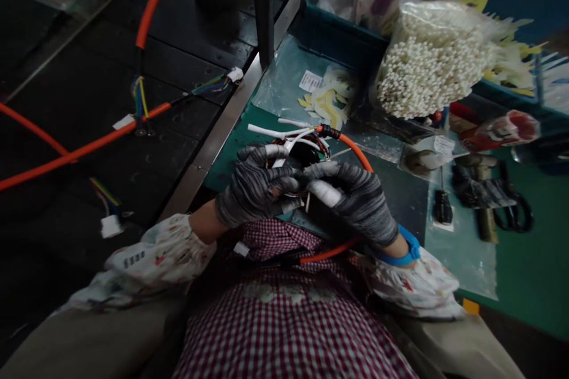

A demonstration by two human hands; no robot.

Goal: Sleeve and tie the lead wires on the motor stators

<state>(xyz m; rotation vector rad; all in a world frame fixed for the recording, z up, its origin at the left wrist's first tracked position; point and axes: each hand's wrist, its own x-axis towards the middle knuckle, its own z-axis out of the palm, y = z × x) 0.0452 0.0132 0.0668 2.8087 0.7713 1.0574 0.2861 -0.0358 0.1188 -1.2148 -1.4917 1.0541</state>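
Observation:
My left hand (pixel 258 186), in a grey striped glove, grips the near left side of a round wound part, like a motor stator (pixel 306 151), with dark copper-coloured windings. My right hand (pixel 355 195), gloved alike with pale wrapping on a finger, closes on its near right side. The fingertips of both hands almost meet at its near edge and hide much of it. White sleeved wires (pixel 263 131) stick out over the part toward the left. They join a black-bound end of an orange cable (pixel 355 149), which curves away behind my right hand.
A bag of small white pieces (pixel 422 71) stands by a blue tray (pixel 342 32). Right of me lie a screwdriver (pixel 443 207), a hammer (pixel 485 222) and black-handled scissors (pixel 527 213). Yellow strips (pixel 331 100) lie on plastic ahead. Orange cables (pixel 89 145) cross the dark surface left, past a metal post (pixel 263 6).

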